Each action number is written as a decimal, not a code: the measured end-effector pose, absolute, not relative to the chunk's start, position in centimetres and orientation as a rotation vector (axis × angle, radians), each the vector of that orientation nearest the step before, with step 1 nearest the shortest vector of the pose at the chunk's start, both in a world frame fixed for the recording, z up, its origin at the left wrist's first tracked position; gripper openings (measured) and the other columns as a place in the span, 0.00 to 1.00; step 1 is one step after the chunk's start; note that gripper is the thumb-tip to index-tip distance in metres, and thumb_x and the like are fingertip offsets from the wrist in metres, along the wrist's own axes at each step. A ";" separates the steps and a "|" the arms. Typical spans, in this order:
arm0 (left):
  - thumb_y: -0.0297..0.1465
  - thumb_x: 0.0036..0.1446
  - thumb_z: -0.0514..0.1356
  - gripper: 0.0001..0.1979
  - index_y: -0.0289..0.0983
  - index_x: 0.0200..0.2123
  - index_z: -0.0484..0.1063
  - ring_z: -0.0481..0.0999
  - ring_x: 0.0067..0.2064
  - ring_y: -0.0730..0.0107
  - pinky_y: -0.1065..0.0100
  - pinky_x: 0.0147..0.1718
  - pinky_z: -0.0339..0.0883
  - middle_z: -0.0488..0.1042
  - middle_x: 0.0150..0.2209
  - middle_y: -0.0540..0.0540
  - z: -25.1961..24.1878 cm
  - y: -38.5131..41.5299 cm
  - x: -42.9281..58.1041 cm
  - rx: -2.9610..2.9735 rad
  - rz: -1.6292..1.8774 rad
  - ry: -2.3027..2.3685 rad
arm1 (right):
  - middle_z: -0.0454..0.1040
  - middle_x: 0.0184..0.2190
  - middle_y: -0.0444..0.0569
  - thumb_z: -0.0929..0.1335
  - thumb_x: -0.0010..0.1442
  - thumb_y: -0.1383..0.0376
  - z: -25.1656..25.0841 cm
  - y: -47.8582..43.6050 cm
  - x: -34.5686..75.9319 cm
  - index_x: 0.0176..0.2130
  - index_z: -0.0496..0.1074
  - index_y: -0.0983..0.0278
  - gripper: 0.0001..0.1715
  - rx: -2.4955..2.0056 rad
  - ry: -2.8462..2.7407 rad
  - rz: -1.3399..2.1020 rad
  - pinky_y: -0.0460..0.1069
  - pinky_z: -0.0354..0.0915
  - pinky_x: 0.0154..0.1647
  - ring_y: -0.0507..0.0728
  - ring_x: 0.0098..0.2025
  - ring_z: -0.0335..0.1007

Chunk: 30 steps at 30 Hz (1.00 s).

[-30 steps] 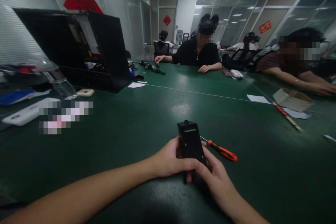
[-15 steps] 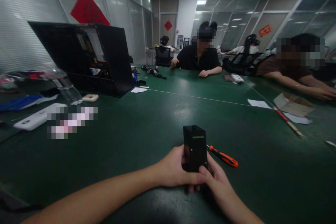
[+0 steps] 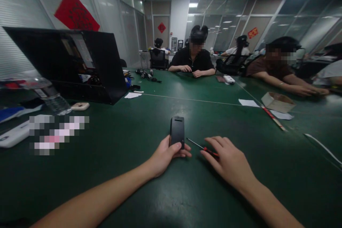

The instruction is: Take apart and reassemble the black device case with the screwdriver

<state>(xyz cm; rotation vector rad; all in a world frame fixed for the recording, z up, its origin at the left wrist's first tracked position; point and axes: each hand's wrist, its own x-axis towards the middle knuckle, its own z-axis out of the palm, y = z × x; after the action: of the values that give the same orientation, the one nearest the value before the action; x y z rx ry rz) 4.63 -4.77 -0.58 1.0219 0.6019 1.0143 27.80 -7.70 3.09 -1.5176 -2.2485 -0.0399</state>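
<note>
1. While the left hand [image 3: 167, 155] is gripping the lower part of a small black device [image 3: 177, 131], that device is standing upright on the green table [image 3: 128, 139], just in front of the person and near the middle of the view.
2. Its fingers are curling closed around the device. The thumb is pressing across the front near the base, and the other fingers are wrapping behind, mostly out of sight.
3. The right hand [image 3: 229, 162] is lying palm down just to the right of the device, apart from it. Its fingers are stretching out, loosely spread, and are not closing on anything.
4. Those fingers are spreading over the orange handle of a screwdriver [image 3: 208, 149], which is lying flat on the table. Only a sliver of the handle is showing between the fingertips, and the thin metal shaft is pointing left toward the device, stopping just short of it.
5. Whether the fingers are touching the handle or only hovering over it, I cannot tell.
6. Far to the left, a big black case [image 3: 80, 64] is standing open, with a clear water bottle [image 3: 53, 101] leaning beside it.
7. Across the table, a person in black [image 3: 192, 60] and a person in brown [image 3: 263, 69] are sitting with their hands on the top.
8. A cardboard box [image 3: 278, 101] and a sheet of paper [image 3: 248, 102] are lying near the person in brown.
</note>
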 end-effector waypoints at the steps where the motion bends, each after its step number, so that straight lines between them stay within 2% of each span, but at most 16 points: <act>1: 0.41 0.58 0.63 0.20 0.34 0.46 0.64 0.80 0.36 0.63 0.62 0.40 0.70 0.77 0.38 0.42 -0.6 -4.5 4.6 1.001 1.021 0.600 | 0.75 0.45 0.58 0.67 0.62 0.51 3.1 -7.2 28.6 0.49 0.74 0.63 0.22 -1.578 -2.247 -0.116 0.57 0.67 0.42 0.66 0.44 0.71; 4: 0.40 0.57 0.63 0.16 0.35 0.39 0.63 0.76 0.30 0.70 0.67 0.33 0.67 0.72 0.32 0.49 -0.6 -3.8 4.4 1.020 1.032 0.592 | 0.75 0.33 0.52 0.68 0.61 0.52 2.8 -6.3 29.8 0.37 0.74 0.62 0.16 -1.683 -2.295 0.047 0.52 0.65 0.31 0.60 0.32 0.72; 7: 0.38 0.57 0.64 0.15 0.35 0.37 0.63 0.71 0.27 0.75 0.71 0.29 0.62 0.69 0.29 0.51 -0.3 -3.3 4.0 1.081 1.033 0.631 | 0.73 0.29 0.49 0.67 0.63 0.54 2.7 -6.2 29.6 0.29 0.72 0.62 0.17 -1.632 -2.254 0.202 0.49 0.62 0.28 0.56 0.28 0.69; 10: 0.39 0.56 0.63 0.15 0.35 0.38 0.64 0.68 0.26 0.76 0.72 0.27 0.59 0.68 0.28 0.52 0.0 -3.1 3.8 1.116 1.020 0.642 | 0.73 0.29 0.49 0.67 0.63 0.53 3.0 -6.6 28.6 0.30 0.72 0.62 0.17 -1.569 -2.094 0.232 0.49 0.61 0.29 0.56 0.29 0.69; 14: 0.42 0.59 0.60 0.18 0.33 0.42 0.64 0.68 0.24 0.75 0.71 0.25 0.59 0.68 0.27 0.51 0.0 -1.3 3.6 1.193 0.936 0.616 | 0.74 0.29 0.46 0.66 0.64 0.51 3.1 -7.0 27.0 0.35 0.75 0.63 0.19 -1.477 -1.777 0.502 0.49 0.61 0.31 0.55 0.29 0.68; 16: 0.43 0.58 0.61 0.19 0.33 0.41 0.65 0.68 0.23 0.75 0.71 0.24 0.60 0.69 0.27 0.50 0.0 0.9 3.7 1.295 0.902 0.612 | 0.71 0.26 0.45 0.66 0.62 0.49 2.5 -7.0 26.4 0.34 0.75 0.64 0.21 -1.463 -1.567 0.664 0.48 0.59 0.28 0.54 0.27 0.65; 18: 0.42 0.53 0.65 0.20 0.33 0.38 0.66 0.69 0.22 0.74 0.71 0.23 0.60 0.70 0.26 0.50 0.1 3.6 4.2 1.341 0.885 0.633 | 0.66 0.23 0.41 0.68 0.59 0.47 1.6 -6.7 26.0 0.36 0.75 0.65 0.23 -1.429 -1.304 0.867 0.46 0.55 0.22 0.51 0.22 0.58; 20: 0.44 0.53 0.64 0.21 0.33 0.40 0.66 0.68 0.21 0.73 0.70 0.23 0.60 0.69 0.24 0.51 0.3 6.2 5.0 1.312 0.909 0.631 | 0.65 0.23 0.40 0.71 0.56 0.47 0.7 -6.3 26.2 0.38 0.73 0.65 0.24 -1.325 -1.109 1.007 0.46 0.53 0.21 0.49 0.21 0.55; 23: 0.44 0.53 0.63 0.22 0.32 0.42 0.65 0.67 0.22 0.75 0.71 0.23 0.60 0.69 0.24 0.52 0.6 8.0 6.0 1.252 1.000 0.645 | 0.66 0.27 0.42 0.73 0.55 0.49 0.3 -5.8 27.0 0.42 0.73 0.66 0.25 -1.237 -1.013 1.003 0.46 0.55 0.23 0.49 0.23 0.58; 26: 0.46 0.56 0.60 0.22 0.33 0.41 0.65 0.66 0.22 0.75 0.71 0.24 0.59 0.67 0.24 0.52 0.4 6.0 5.6 1.189 1.075 0.665 | 0.68 0.28 0.43 0.72 0.56 0.49 1.1 -5.9 27.7 0.45 0.73 0.66 0.26 -1.295 -1.054 0.910 0.46 0.56 0.23 0.50 0.23 0.60; 30: 0.47 0.58 0.60 0.20 0.35 0.37 0.64 0.69 0.23 0.74 0.70 0.24 0.60 0.70 0.26 0.50 -0.2 -0.1 2.5 1.179 0.998 0.749 | 0.73 0.28 0.46 0.71 0.57 0.53 2.4 -7.0 27.3 0.39 0.75 0.64 0.17 -1.381 -1.292 0.669 0.47 0.62 0.25 0.53 0.26 0.67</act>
<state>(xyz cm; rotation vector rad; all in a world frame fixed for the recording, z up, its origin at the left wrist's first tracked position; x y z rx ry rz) 2.47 -0.14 -0.17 1.1791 0.7493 0.9980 27.32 -7.05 2.36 -1.3815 -1.2924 0.6685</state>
